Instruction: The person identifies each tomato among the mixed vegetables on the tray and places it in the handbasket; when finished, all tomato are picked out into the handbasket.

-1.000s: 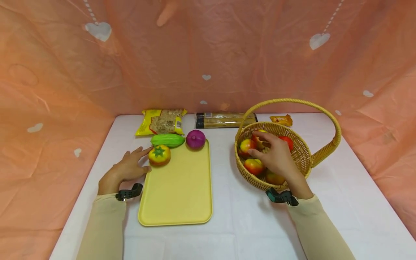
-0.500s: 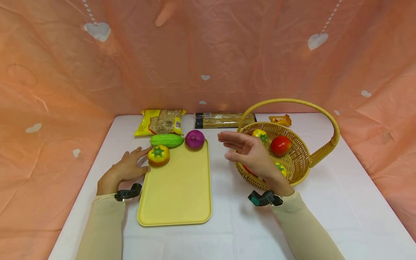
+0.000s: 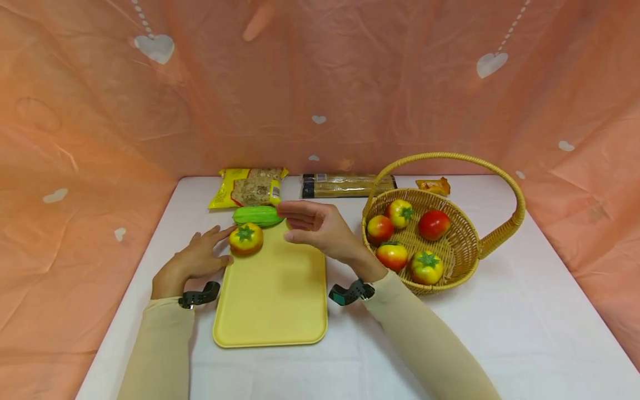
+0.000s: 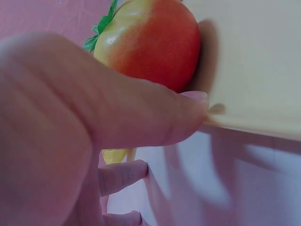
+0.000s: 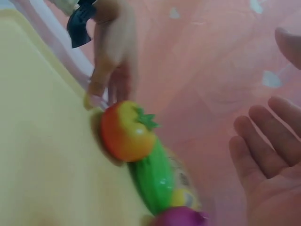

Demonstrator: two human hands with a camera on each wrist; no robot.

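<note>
My left hand [image 3: 192,258] rests at the left edge of a yellow tray [image 3: 270,311], fingers loosely extended. In the left wrist view its thumb [image 4: 155,115] touches the tray rim, right beside a yellow-red tomato [image 4: 155,42] with a green leafy top. Over the tray's far right part is my right hand [image 3: 320,230], fingers straight and palm facing left, with nothing in it. A green ridged vegetable [image 3: 257,215] lies at the tray's far edge behind the tomato. The right hand mostly hides a round purple vegetable in the head view; the right wrist view shows that purple vegetable [image 5: 178,217].
A wicker basket [image 3: 465,247] with a tall handle stands on the right, holding several red and yellow tomato-like and apple-like fruits. Along the back lie a yellow bag [image 3: 250,186], a long clear pack of thin sticks [image 3: 345,186] and a small orange packet [image 3: 434,185].
My right hand has moved left from over the basket to above the tray, carrying nothing. The fruits in the basket are uncovered. My left hand has stayed at the tray.
</note>
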